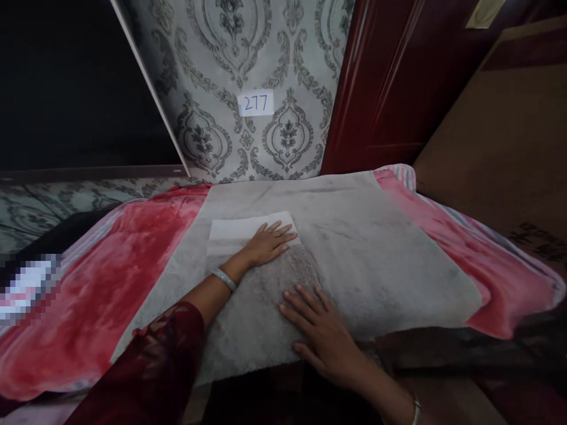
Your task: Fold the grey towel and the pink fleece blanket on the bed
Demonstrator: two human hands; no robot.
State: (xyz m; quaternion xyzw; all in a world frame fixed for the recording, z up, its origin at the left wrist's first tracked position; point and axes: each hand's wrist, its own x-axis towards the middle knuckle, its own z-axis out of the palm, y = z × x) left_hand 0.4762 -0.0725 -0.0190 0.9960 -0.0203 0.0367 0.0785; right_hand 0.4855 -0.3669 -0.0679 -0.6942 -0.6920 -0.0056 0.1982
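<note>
A grey cloth (pixel 376 254) is spread almost flat over a red blanket (pixel 133 248), whose edges are left showing at both sides; that much of the laying-out seems done. Upon the cloth, left of its middle, a white piece (pixel 234 229) is set down, though whether it is paper or fabric cannot be told. It is pressed by the left hand (pixel 270 243), held open with fingers fanned and nothing gripped. The right hand (pixel 316 330) is also held open, palm down, over the near part of the cloth; whether its palm is touching cannot be told. Between the hands a darker, ruffled patch is seen, apparently not yet smoothed, and how much else is left cannot be judged. On the patterned wallpaper (pixel 287 139), "277" is handwritten in blue on a white label (pixel 256 103). Dark print is borne by the carton (pixel 500 141) at right, but it cannot be read, and no brand is made out.
</note>
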